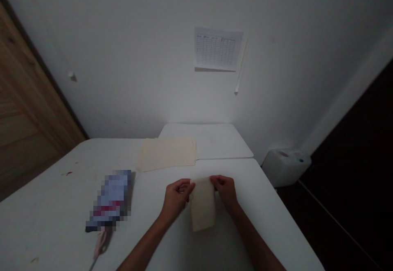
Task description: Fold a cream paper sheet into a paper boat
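Observation:
A narrow folded strip of cream paper (203,206) lies on the white table (55,205) in front of me. My left hand (177,197) pinches its far left corner, fingers curled closed. My right hand (225,190) pinches the far right corner the same way. Both hands hold the strip's far end, with the rest of it lying toward me.
A larger stack of cream sheets (167,153) lies farther back. A blurred blue-white flat object (111,200) sits to the left, with pinkish scissors (100,244) below it. A second white table (211,140) meets the wall. A white jug (285,165) stands on the floor at right.

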